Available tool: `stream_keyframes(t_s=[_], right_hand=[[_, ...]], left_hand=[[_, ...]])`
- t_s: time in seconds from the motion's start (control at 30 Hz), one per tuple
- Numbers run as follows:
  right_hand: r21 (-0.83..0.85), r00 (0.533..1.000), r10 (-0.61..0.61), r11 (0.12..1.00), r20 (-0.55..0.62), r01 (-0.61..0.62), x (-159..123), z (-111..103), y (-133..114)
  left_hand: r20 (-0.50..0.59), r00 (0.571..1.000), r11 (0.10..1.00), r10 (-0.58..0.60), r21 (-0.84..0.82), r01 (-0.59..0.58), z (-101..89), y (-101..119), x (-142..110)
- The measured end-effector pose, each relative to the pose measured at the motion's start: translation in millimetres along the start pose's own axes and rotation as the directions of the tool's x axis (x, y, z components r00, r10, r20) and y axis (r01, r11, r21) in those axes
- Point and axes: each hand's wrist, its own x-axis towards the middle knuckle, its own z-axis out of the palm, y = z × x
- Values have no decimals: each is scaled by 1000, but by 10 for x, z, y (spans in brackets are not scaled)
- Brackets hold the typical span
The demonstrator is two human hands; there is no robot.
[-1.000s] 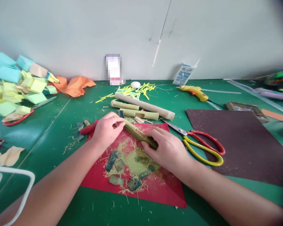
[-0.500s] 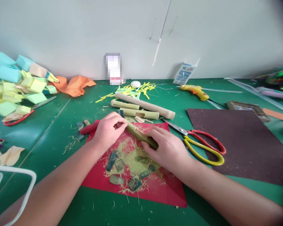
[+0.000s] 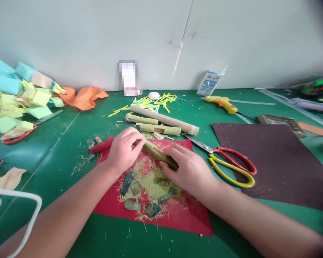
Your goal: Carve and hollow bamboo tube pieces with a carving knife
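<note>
The right hand (image 3: 190, 166) has its fingers wrapped around the near end of a notched bamboo tube (image 3: 156, 153), which slants over a red sheet (image 3: 107, 200). The left hand (image 3: 126, 147) bends its fingers at the tube's far end; whether they grasp it cannot be told. Dark scraps (image 3: 132, 205) lie in pale dust on the sheet, and scissors (image 3: 246, 181) rest on the right.

Green tabletop (image 3: 118, 233). Red sheet (image 3: 190, 220) on it, below left fingers (image 3: 136, 142) and right fingers (image 3: 174, 153). Right of right fingers: scissors (image 3: 217, 152), then brown sheet (image 3: 274, 161). Just past fingertips: three cut tubes (image 3: 161, 117). Farther back: yellow glue gun (image 3: 223, 104) rightward, orange paper (image 3: 87, 98) leftward.
</note>
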Motion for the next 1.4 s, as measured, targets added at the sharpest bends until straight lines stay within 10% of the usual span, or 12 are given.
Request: stream_keyframes(t_s=[0.23, 0.57, 1.03, 1.4], right_hand=[[-11, 999, 23, 1000, 29, -22, -4, -8, 11], [-40, 1000, 0, 999, -9, 0, -6, 1, 17], [-33, 1000, 2, 999, -1, -2, 1, 0, 14], [-52, 1000, 4, 999, -8, -5, -19, -6, 5]], left_hand=[[-321, 939, 992, -124, -10, 127, -113, 55, -20], [20, 991, 990, -132, -47, 132, 18, -76, -24], [-222, 953, 979, -205, -53, 198, -78, -13, 12], [-34, 988, 987, -150, 56, 151, -32, -100, -13]])
